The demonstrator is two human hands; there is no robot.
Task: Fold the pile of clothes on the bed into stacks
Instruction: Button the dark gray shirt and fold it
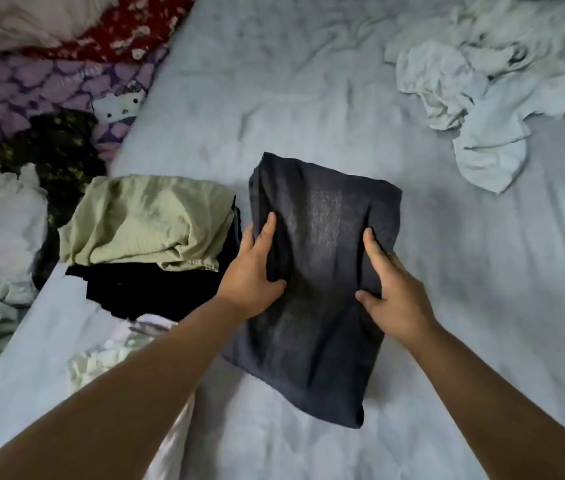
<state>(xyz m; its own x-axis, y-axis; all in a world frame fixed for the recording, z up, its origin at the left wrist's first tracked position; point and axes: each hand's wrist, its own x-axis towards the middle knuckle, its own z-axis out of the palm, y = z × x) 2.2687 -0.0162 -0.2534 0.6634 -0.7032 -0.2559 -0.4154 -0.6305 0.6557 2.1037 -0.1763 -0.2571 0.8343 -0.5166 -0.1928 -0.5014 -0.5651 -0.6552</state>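
your left hand and right hand both grip the dark garment, folded into a long rectangle lying on the bed in front of you. each thumb lies on top of the cloth and the fingers curl round its side edges near the middle. just left of it sits a stack with a green garment on top of black clothes. a loose pile of white clothes lies well apart at the far right. patterned bedding is bunched at the upper left.
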